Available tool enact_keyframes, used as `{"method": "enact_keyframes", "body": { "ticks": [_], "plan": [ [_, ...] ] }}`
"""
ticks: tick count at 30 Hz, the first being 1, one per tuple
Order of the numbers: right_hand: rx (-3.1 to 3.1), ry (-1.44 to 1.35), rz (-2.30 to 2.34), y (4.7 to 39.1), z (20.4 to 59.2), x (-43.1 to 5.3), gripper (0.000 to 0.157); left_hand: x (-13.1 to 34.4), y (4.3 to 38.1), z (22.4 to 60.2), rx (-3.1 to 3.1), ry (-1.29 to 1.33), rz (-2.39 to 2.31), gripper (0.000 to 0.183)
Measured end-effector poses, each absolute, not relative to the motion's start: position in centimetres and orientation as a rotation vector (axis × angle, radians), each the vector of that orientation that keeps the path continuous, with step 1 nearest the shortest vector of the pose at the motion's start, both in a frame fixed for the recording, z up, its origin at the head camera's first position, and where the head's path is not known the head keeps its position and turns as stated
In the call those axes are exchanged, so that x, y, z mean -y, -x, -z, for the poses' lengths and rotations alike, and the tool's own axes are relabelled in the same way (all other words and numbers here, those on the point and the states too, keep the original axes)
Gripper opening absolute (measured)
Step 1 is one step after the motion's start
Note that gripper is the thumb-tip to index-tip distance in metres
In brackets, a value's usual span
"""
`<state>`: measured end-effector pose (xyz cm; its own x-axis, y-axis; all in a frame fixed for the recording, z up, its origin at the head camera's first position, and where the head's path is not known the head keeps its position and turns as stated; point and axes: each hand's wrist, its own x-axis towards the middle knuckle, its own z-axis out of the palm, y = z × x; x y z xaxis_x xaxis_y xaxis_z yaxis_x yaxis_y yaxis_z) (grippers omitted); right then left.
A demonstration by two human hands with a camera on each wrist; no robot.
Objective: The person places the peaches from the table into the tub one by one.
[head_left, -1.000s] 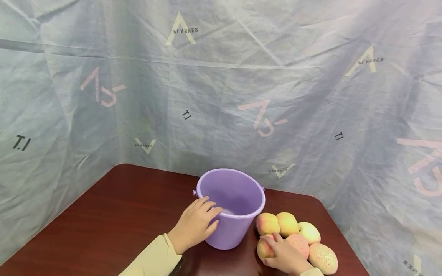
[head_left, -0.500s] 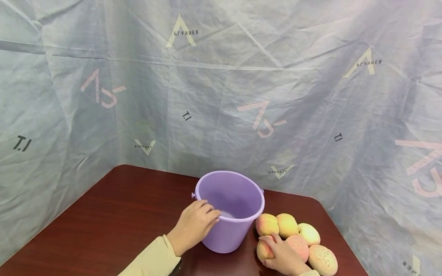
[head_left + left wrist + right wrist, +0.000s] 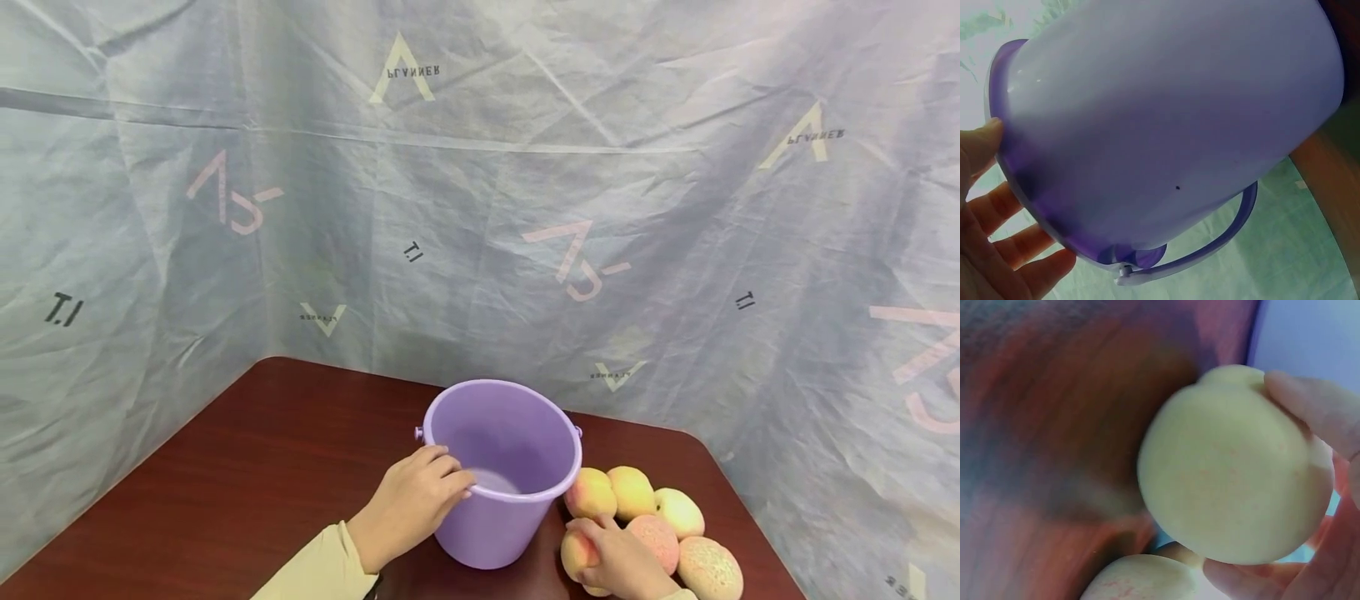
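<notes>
A purple bucket [image 3: 487,529] stands on the table in front of me, its mouth facing up and toward me. My left hand [image 3: 412,504] grips its near left rim; in the left wrist view the thumb [image 3: 985,140] lies against the outside and the fingers go behind the rim. Right of the bucket, my right hand [image 3: 626,562] holds a yellow and pink peach [image 3: 576,552]. The right wrist view shows this hand around a pale peach [image 3: 1229,475], with part of another behind it. A yellow patch shows under the right thumb; whether it is the same peach, I cannot tell.
Several more peaches sit close together around the right hand, among them a yellow one [image 3: 632,493], a pink one [image 3: 654,542] and a speckled one [image 3: 710,568]. The dark red table [image 3: 300,450] ends at a hanging grey cloth [image 3: 480,208]. The bucket's handle [image 3: 1210,247] hangs down.
The left hand and the bucket's rim have come slightly nearer to me. The right hand stays on the peach and has shifted slightly downward in view; the yellow patch under its thumb has appeared.
</notes>
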<state>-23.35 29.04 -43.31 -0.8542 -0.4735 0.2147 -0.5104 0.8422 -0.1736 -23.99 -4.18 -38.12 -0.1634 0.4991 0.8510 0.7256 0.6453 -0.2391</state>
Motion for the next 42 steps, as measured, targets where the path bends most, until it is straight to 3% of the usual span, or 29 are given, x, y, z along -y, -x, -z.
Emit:
{"method": "enact_keyframes", "body": {
  "ticks": [19,42],
  "plan": [
    [2.972,-0.851,-0.578,23.9,42.1,-29.4,0.060,4.6,23.5,37.7,1.868,1.025,0.279,0.011],
    [3.013,-0.787,-0.561,24.3,42.1,-29.1,0.061,4.5,23.0,37.5,1.971,0.979,0.329,0.018]
  ]
}}
